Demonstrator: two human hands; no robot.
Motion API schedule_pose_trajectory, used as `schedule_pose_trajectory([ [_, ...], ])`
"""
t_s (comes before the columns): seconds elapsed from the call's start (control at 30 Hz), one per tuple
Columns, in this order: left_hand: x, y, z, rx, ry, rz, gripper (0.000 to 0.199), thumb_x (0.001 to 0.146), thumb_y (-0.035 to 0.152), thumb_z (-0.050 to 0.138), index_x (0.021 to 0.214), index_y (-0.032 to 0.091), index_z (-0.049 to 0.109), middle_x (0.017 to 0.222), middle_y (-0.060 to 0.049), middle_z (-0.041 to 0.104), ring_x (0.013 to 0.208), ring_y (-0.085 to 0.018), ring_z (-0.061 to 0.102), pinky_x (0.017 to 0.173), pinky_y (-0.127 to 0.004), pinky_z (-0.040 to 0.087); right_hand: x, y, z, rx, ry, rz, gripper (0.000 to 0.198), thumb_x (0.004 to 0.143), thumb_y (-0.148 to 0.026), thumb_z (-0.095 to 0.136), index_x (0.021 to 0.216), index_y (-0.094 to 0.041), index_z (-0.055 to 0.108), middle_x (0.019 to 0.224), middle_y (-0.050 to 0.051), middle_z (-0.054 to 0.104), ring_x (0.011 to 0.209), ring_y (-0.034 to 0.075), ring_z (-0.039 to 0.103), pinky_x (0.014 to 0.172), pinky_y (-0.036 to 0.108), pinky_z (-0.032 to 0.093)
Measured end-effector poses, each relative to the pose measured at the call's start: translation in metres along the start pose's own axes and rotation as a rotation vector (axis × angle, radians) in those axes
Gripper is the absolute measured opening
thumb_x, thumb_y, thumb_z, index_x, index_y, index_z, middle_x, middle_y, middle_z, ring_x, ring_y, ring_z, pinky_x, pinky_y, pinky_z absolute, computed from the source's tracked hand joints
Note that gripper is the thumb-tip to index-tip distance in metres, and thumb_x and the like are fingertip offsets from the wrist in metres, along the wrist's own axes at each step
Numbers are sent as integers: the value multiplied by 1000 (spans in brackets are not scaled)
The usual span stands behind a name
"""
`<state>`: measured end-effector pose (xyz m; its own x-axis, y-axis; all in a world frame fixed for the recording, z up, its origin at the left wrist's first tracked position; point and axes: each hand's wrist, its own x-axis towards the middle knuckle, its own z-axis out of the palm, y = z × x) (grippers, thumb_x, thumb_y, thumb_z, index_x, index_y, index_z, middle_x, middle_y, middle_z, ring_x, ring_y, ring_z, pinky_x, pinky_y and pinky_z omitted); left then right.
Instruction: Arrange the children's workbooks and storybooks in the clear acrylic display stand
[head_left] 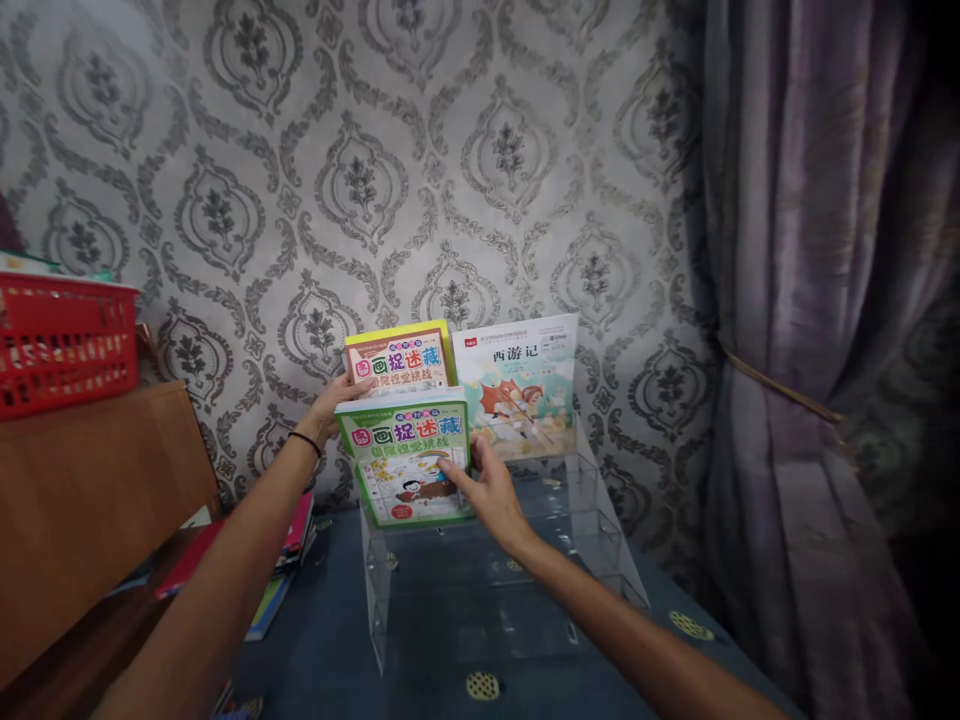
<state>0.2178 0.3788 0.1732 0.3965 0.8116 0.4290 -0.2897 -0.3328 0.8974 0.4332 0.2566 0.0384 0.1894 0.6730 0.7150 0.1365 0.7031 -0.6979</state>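
My right hand [489, 492] grips the right edge of a green-bordered picture book [409, 465], its thumb on the front cover. The book stands nearly upright above the left part of a clear tiered plastic rack [495, 560]. My left hand [328, 405] is closed at the left edge of a brown-bordered picture book [397, 362] behind the green one; some of its fingers are hidden. A yellow edge shows behind that brown cover. On the rack's back tier, to the right, leans a white-and-teal storybook [517, 385] with a red umbrella picture.
A red plastic basket [67, 345] sits on a wooden cabinet [97, 500] at the left. Several books [296, 540] lie beside the cabinet, partly behind my left arm. The rack stands on a dark blue cloth [322, 640] by a patterned wall [450, 150]; a curtain [802, 300] hangs right.
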Motion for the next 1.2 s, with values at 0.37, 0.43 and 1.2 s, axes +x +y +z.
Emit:
schedule_pose_trajectory([
  [0.37, -23, 2, 15, -95, -35, -17, 54, 69, 15, 81, 121, 13, 65, 108, -12, 77, 101, -30, 74, 92, -42, 60, 3, 1, 0, -1, -15, -8, 29, 83, -47, 67, 96, -24, 56, 103, 7, 68, 96, 27, 64, 88, 43, 52],
  [0.43, -27, -1, 18, -92, -40, -45, 45, 71, 16, 79, 114, 12, 70, 107, -12, 77, 102, -31, 73, 93, -42, 60, 3, 0, 0, -7, -14, -1, 29, 83, -47, 67, 97, -24, 56, 105, 7, 69, 96, 27, 64, 87, 43, 52],
  [1.2, -26, -9, 33, -111, 20, -62, 39, 75, 30, 75, 111, 16, 73, 97, -8, 79, 90, -31, 76, 85, -45, 62, 6, -2, -2, -136, -23, 38, 32, 83, -53, 64, 97, -25, 56, 100, 5, 70, 88, 26, 63, 79, 40, 52],
])
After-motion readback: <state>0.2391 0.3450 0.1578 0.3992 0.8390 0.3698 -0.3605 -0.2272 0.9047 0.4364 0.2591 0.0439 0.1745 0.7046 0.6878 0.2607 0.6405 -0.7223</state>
